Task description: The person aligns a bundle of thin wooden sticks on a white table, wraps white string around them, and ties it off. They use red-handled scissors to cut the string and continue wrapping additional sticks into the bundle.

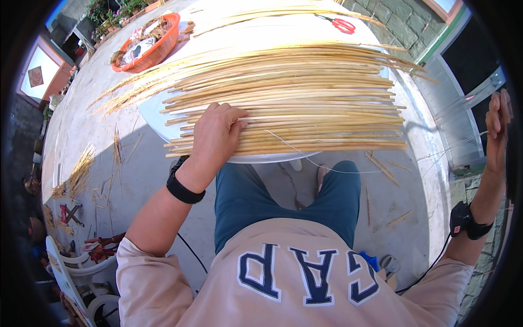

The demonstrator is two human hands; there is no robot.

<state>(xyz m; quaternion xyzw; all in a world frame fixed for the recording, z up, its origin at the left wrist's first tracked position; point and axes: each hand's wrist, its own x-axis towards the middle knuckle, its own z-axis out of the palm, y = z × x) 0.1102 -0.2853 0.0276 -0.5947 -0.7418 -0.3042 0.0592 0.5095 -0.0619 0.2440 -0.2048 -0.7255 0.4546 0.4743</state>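
A mat of pale yellow straw stalks (305, 109) lies side by side across the white table in front of me. My left hand (214, 131) rests on the near left part of the mat, fingers curled and thumb against forefinger, gripping at the stalks; its fingertips are partly hidden. A thin white thread (297, 150) comes out of the near stalks, sags past the table's edge and runs off to the right. Far out at the right rim, my right hand (498, 115) is raised with its fingers pressed together at the thread's end. Each wrist wears a black band.
Red-handled scissors (343, 25) and longer stalks lie at the table's far side. An orange basin (158, 52) of bundled material stands at far left. Loose straw (81, 171) litters the concrete floor; a white plastic chair (90, 272) is at lower left. A wall (392, 24) flanks the right.
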